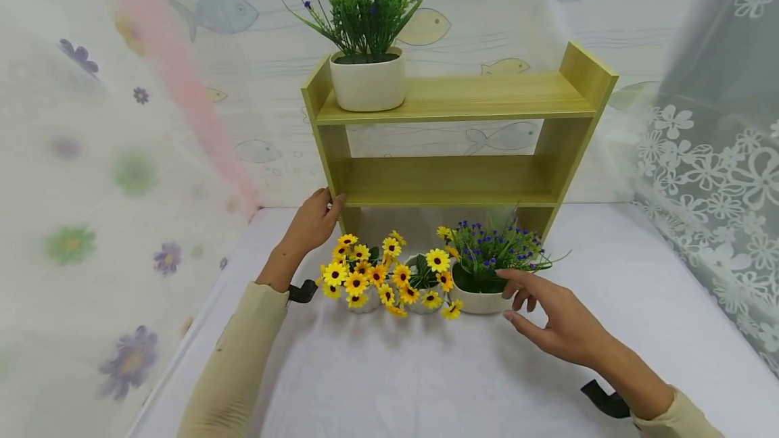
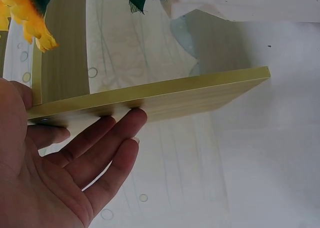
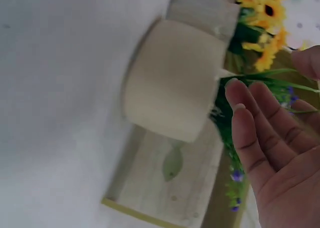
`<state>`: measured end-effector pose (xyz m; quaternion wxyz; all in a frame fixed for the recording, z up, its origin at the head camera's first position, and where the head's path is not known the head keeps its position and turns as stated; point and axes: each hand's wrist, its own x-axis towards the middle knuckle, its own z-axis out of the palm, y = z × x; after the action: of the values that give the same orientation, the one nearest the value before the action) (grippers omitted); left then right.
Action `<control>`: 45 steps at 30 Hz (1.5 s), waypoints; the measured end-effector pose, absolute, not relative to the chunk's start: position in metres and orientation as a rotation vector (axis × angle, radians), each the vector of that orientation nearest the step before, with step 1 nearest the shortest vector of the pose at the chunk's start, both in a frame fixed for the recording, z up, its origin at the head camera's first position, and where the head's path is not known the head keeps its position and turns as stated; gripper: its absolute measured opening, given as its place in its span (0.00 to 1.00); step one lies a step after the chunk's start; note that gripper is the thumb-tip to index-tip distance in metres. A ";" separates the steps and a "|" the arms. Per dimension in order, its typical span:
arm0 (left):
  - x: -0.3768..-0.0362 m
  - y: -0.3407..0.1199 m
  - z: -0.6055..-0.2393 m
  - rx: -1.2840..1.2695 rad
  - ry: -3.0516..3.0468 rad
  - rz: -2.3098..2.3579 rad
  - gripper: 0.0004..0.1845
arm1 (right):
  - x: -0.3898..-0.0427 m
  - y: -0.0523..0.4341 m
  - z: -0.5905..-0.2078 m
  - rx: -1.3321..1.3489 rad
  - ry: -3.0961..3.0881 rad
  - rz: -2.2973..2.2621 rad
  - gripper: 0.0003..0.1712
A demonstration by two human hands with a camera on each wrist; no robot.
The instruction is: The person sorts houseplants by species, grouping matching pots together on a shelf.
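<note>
A light wooden two-tier shelf (image 1: 450,96) stands at the back of the white table. My left hand (image 1: 313,222) rests with straight fingers against its left side panel (image 2: 175,95), low down. In front of the shelf stand two small pots of yellow sunflowers (image 1: 371,276) and, to their right, a white pot of purple flowers (image 1: 481,299). My right hand (image 1: 548,316) is open beside this pot (image 3: 172,80). Its fingertips (image 3: 240,102) reach the green leaves at the rim, and whether they touch the pot I cannot tell.
A second white pot of purple flowers (image 1: 368,80) sits at the left end of the top shelf. A fish-patterned wall (image 1: 487,5) is behind, and flowered curtains hang at the left (image 1: 91,188) and right (image 1: 718,154). The lower shelf board (image 1: 444,181) is bare.
</note>
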<state>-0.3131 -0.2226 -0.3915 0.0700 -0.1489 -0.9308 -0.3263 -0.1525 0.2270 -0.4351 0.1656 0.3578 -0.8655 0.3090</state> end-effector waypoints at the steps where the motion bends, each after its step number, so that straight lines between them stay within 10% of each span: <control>1: -0.313 -0.223 -0.392 -0.446 -2.801 -0.981 0.34 | -0.153 0.227 -0.439 1.011 -2.482 0.871 0.42; 13: -0.312 -0.223 -0.395 -0.418 -2.806 -0.984 0.35 | -0.163 0.230 -0.468 0.957 -2.505 0.757 0.24; 45: -0.313 -0.222 -0.397 -0.420 -2.789 -1.001 0.35 | -0.169 0.222 -0.480 0.632 -2.500 0.839 0.20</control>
<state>-0.3130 -0.2218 -0.3973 0.0743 -0.1399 -0.9293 -0.3335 -0.1689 0.2222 -0.4802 0.2132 0.2278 -0.9007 0.3024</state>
